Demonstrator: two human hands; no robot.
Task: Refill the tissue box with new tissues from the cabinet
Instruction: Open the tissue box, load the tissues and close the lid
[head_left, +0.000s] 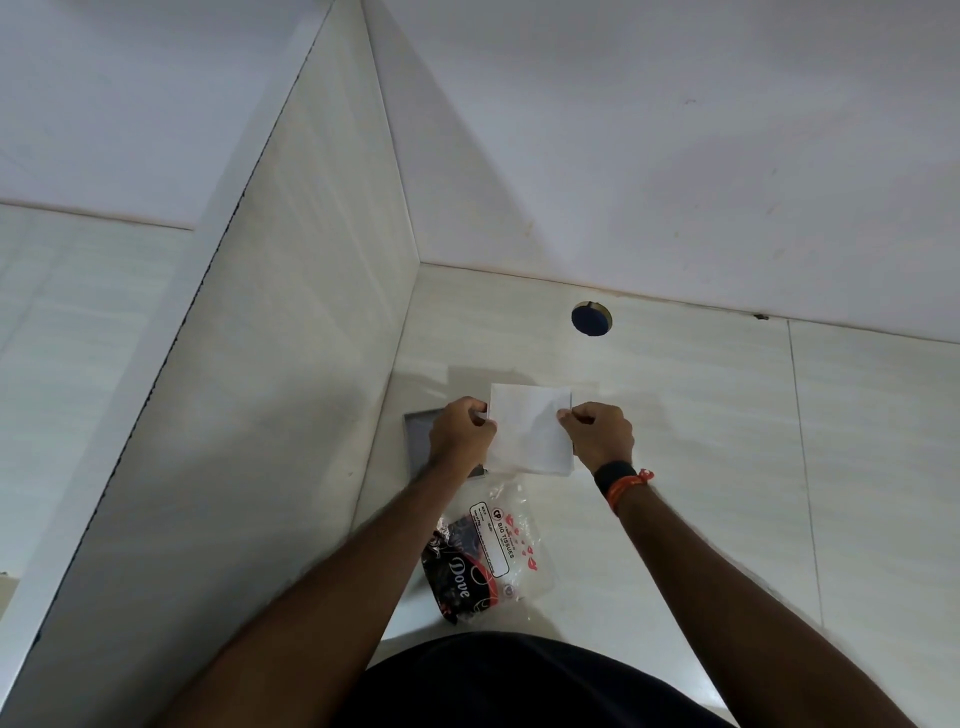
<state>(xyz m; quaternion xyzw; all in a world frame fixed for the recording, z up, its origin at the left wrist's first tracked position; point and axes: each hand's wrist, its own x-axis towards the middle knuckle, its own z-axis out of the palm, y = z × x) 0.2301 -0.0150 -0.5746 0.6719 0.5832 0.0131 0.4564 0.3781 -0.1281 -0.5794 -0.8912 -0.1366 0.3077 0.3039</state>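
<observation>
1. Tissues (530, 431), a white square stack, sit at the centre of the frame, held between both hands over a grey tissue box (417, 436) whose corner shows at the stack's left; how much of the stack is inside the box cannot be told.
2. Nearest, at the bottom edge, lies the person's dark shirt (519, 686); both bare forearms run up from the lower corners toward the centre.
3. Just above the shirt, on the pale countertop (675, 467), lies a clear plastic wrapper (501, 540) printed "BIG TISSUES" in red and black; a dark "Dove" packet (457, 577) overlaps its lower left.
4. Left hand (460, 434) has its fingers curled and pinched on the stack's left edge; right hand (600, 434) pinches the right edge the same way; a black watch band (613, 475) and an orange thread (631, 486) circle the right wrist.
5. Farther up, a round hole with a blue cap (591, 319) sits in the countertop near the back wall (675, 156).
6. A white side panel (260, 364) rises along the left.
</observation>
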